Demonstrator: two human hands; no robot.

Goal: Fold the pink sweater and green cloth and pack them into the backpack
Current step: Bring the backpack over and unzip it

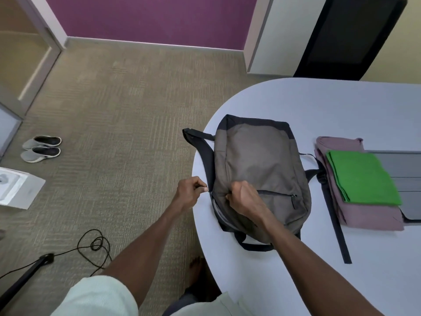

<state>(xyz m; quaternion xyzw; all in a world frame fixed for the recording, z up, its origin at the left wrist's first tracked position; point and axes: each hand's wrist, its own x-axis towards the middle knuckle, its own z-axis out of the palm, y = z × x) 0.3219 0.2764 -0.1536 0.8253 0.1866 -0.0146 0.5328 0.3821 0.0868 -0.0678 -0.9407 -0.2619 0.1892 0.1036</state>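
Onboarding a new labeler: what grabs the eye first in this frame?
The grey backpack on the white table, with the left hand pinching its zipper pull and the right hand gripping its fabric. To its right, the bright green cloth lies folded atop the pink sweater.

grey-brown fabric backpack (pixel 257 169) with black trim and straps, on pale lavender-white rounded table (pixel 284 281). right of the backpack: plain bright green folded cloth (pixel 362 176) on dusty pink folded sweater (pixel 369 215). left of the backpack: beige carpet floor (pixel 118 106) with woven line pattern; grey slip-on shoes (pixel 42 148) with dark insides. beyond the backpack: purple wall (pixel 150 17).
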